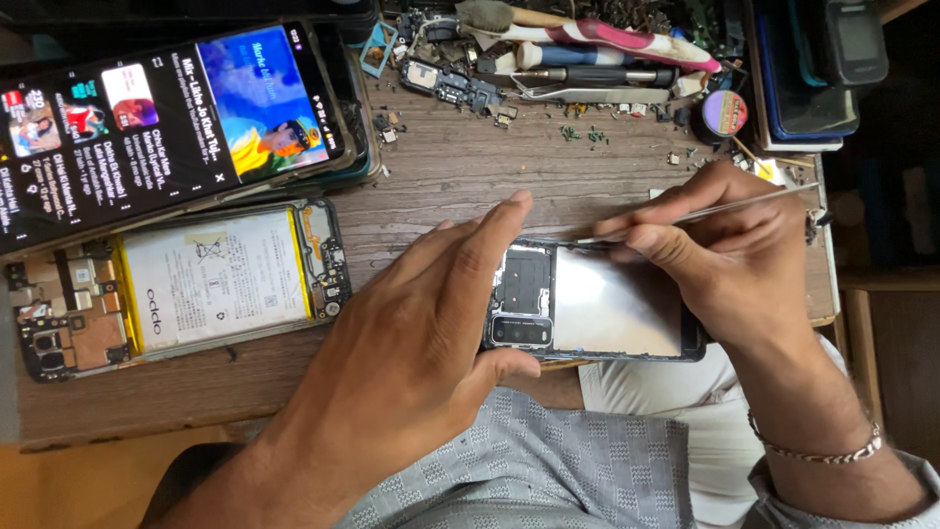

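Work looks midway: we steady the stripped phone frame (597, 299) at the wooden bench (441, 167) edge with our left hand (431, 333) spread over its end, our right hand (729, 250) pinching tweezers (705, 211) at its top rim, while 1 opened phone (176, 284) lies apart.

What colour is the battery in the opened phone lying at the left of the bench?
White, with a yellow edge; the battery shows best in the head view.
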### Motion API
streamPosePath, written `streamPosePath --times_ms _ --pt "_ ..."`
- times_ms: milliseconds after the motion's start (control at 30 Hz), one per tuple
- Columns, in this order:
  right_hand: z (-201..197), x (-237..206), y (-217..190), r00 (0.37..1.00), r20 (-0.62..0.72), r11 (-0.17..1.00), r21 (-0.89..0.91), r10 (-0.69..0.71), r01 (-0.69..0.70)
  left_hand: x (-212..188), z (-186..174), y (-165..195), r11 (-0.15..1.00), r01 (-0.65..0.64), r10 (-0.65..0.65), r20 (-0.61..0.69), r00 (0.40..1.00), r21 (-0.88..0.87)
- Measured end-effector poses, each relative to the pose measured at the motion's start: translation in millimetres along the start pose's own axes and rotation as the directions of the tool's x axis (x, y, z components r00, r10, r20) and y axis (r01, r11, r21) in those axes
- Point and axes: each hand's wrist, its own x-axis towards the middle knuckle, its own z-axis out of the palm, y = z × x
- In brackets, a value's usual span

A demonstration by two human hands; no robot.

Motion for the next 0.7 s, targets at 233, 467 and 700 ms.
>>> streamPosePath --times_ms 233,467,700 --pt "1 -3 -7 0.999 0.029 0.988 -0.151 -0.018 0.022 -1 1 -1 0.999 -0.031 0.031 -0.01 0.999 0.031" --pt "8 -5 -12 1.0 0.001 0.965 -0.26 -0.022 0.021 -1 2 0 1.0 -0.029 0.03 -0.016 0.999 0.011" --pt "12 -3 -14 0.999 0.031 0.965 -0.259 -0.036 0.043 -2 2 0 0.997 -0.065 0.067 -0.054 0.996 0.036"
